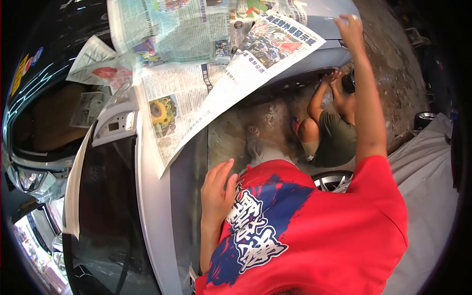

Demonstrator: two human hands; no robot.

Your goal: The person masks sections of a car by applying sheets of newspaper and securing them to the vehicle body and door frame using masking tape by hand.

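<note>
My left hand point(218, 189) hangs beside the car's grey side, fingers loosely stretched and thumb apart, holding nothing visible. My right hand point(350, 32) is raised over the grey car body panel point(317, 27) at the upper right, its fingers apart and slightly bent, with nothing clear in them. Between the hands, newspaper sheets point(191, 93) drape over the car, one with a sunflower picture. A folded sheet edge point(285, 44) slants across the top. Pale masking paper or tape point(77, 196) runs beside the dark window point(110, 196).
Another person point(337, 132) crouches by the wheel arch, hands raised to its edge. A wheel point(332, 181) shows beside my red shirt. Grey cloth point(423, 196) covers something at the right. A can point(424, 119) stands near it. Concrete floor point(231, 140) shows between.
</note>
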